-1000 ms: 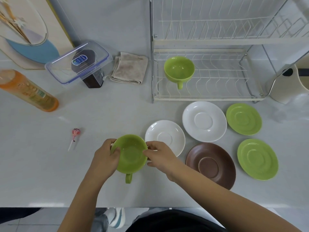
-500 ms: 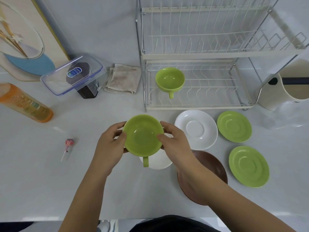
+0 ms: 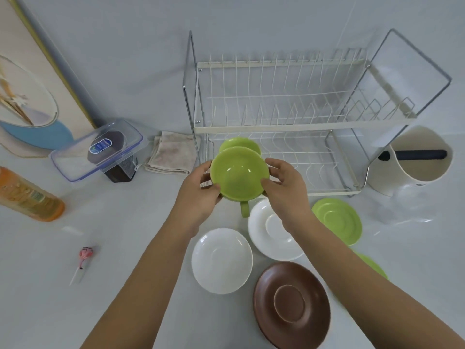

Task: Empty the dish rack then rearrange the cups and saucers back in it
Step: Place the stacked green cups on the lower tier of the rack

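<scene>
Right now both hands hold a green cup [image 3: 239, 176] by its rim just in front of the dish rack [image 3: 281, 127]: the left hand [image 3: 198, 195] curls round the left side, the right hand [image 3: 283, 187] pinches the right side with some fingers loose. A second green cup [image 3: 239, 143] already sits on the lower shelf, directly behind. Likely trouble is a knock: carried straight in, the held cup could strike the seated one or catch its downward handle on the rack's front wire. The loose right grip might let it tip. Below lie the white saucers [image 3: 222, 260], so a drop could chip them.
</scene>
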